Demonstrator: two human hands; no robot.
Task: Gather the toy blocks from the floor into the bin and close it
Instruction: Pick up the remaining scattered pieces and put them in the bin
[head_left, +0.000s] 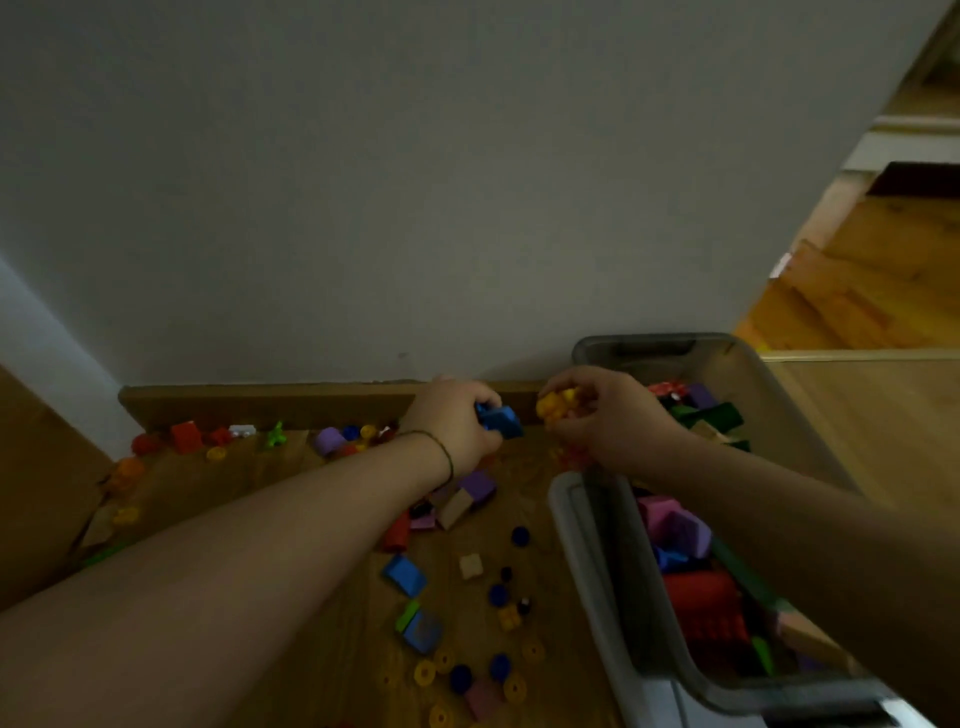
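a home: the corner of a room, seen from low down near the floor. a wooden floor (540, 571) meets a plain white wall (363, 208) along a wooden skirting board (260, 402). bright plastic toy blocks (405, 574) lie scattered over the boards, many up against the skirting, and a grey plastic storage bin (587, 571) beside them holds more. past the wall's edge on the right, lighter wooden flooring (883, 249) runs on into another room.

The bin (582, 540) runs off the bottom edge at five o'clock. The left hand (452, 423) hides half a blue block (506, 421), the right hand (615, 421) most of a yellow block (551, 406). Small pieces (228, 434) at nine o'clock are too dim to tell apart.
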